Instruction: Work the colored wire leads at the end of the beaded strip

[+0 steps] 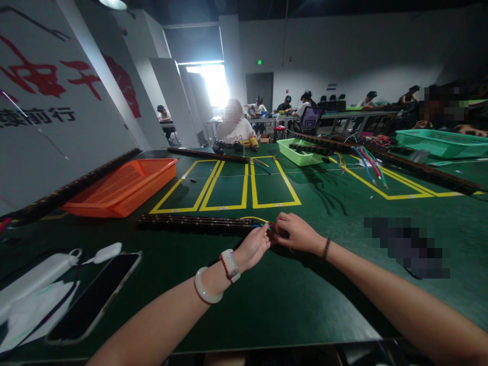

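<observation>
A long dark terminal strip (190,224) lies across the green table (267,295) in front of me. At its right end, thin yellow and blue wires (256,220) curve out. My left hand (252,247), with a watch and a pale bangle on the wrist, pinches closed at the strip's right end, on the wires. My right hand (296,233), with a bead bracelet on the wrist, is curled closed against the same end, fingertips touching the left hand's. What exactly each fingertip holds is hidden.
An orange basket (125,185) stands at the left, a phone (95,297) and white items lie near left. Yellow tape boxes (244,188) mark the table's middle. Green baskets (299,152) and coloured cables (368,162) lie farther right. Other people sit at the tables behind.
</observation>
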Demonstrator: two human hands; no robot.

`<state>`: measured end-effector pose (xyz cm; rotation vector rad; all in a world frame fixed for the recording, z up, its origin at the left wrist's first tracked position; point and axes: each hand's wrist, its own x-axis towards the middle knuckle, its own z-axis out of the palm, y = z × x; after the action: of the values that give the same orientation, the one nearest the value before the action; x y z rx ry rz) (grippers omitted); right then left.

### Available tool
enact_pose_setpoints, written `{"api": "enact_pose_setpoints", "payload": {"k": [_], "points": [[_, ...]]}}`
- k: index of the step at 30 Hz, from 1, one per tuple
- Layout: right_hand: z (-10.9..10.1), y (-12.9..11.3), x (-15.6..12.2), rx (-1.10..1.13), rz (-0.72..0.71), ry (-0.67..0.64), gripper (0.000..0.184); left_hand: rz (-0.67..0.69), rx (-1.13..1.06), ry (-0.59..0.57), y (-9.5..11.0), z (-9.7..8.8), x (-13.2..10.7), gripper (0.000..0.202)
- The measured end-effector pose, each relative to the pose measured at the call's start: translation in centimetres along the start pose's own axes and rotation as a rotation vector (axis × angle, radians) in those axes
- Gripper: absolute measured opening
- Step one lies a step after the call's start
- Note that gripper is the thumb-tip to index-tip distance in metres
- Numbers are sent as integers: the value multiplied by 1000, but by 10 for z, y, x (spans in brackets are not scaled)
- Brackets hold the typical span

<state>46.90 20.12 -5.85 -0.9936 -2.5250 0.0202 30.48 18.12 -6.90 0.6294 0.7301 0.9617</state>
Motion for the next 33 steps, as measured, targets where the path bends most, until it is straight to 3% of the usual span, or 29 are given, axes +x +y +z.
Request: {"api": "enact_pose_setpoints", "payload": {"k": [8, 33], "points": [[-1, 1, 0, 73, -21, -10, 11, -4, 11, 20, 1, 1, -2, 12], [-4, -2, -1, 29, -61, -62, 21, 28, 31, -68, -2, -5, 2, 18]]}}
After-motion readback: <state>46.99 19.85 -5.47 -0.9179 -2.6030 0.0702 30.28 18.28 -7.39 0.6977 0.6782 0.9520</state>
